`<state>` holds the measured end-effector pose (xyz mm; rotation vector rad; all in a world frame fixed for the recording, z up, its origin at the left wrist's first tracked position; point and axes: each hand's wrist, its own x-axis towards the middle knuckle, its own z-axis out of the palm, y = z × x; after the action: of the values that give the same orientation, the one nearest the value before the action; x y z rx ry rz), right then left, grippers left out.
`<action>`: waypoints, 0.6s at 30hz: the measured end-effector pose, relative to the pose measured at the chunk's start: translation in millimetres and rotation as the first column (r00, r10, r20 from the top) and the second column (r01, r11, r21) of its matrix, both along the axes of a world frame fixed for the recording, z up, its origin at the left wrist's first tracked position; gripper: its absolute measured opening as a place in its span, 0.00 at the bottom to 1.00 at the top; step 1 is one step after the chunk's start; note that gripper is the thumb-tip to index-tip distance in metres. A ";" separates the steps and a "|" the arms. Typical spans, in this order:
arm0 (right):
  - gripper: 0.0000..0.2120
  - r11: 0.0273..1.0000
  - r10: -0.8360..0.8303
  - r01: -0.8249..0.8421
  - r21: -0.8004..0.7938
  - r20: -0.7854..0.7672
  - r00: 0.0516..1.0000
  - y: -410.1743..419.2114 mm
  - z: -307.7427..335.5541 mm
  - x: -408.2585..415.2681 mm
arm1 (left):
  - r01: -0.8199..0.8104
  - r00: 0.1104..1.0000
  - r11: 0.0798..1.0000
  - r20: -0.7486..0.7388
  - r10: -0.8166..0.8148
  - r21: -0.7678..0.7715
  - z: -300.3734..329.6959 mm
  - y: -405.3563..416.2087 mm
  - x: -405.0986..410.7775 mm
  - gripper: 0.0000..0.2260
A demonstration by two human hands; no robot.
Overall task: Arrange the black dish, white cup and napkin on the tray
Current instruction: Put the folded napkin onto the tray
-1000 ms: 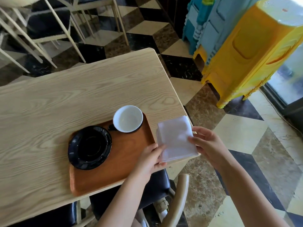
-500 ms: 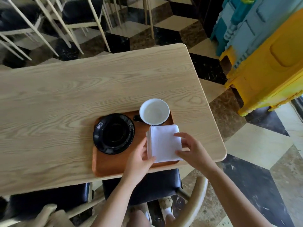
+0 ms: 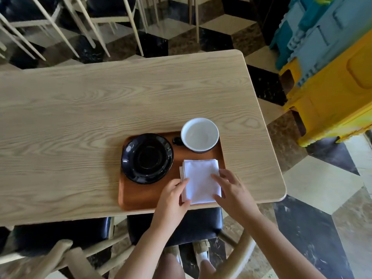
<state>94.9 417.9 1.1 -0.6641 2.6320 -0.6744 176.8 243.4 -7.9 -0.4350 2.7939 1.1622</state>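
Note:
A brown wooden tray (image 3: 141, 196) lies at the near edge of a light wood table (image 3: 80, 109). On its left part sits the black dish (image 3: 147, 158). The white cup (image 3: 199, 134), dark outside with a black handle, stands at the tray's far right corner. A folded white napkin (image 3: 199, 178) lies flat on the tray's near right part, below the cup. My left hand (image 3: 173, 196) touches the napkin's left edge with thumb and fingers. My right hand (image 3: 231, 190) rests its fingertips on the napkin's right side.
Black-cushioned chairs (image 3: 181, 226) with pale wooden frames stand under the table's near edge. More chair legs (image 3: 132, 23) rise beyond the far edge. Stacked yellow and blue plastic stools (image 3: 330, 81) stand on the checkered floor to the right.
Both hands carried the napkin from the table's right edge leftward onto the tray and laid it flat below the cup. The camera view shifted, bringing the tray toward the middle.

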 end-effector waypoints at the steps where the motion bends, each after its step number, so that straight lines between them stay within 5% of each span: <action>1: 0.24 0.999 0.034 -0.031 0.027 -0.095 0.995 0.2 -2.8 0.9 | -0.006 1.000 1.000 -0.004 0.006 -0.007 -1.1 0.2 0.0 0.26; 7: 0.17 0.977 0.198 -0.164 0.134 -0.296 0.935 8.9 -19.0 4.9 | 0.051 0.999 0.997 0.014 -0.050 -0.051 -3.5 0.7 -0.3 0.27; 18: 0.17 0.972 0.172 -0.112 0.207 -0.300 0.938 6.6 -14.6 11.4 | 0.142 0.990 0.986 0.019 -0.140 -0.088 -5.7 -5.1 -2.6 0.27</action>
<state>106.3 424.5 -13.6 -0.9648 2.8509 -0.2904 174.3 238.2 -13.7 -0.2453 2.8201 1.0058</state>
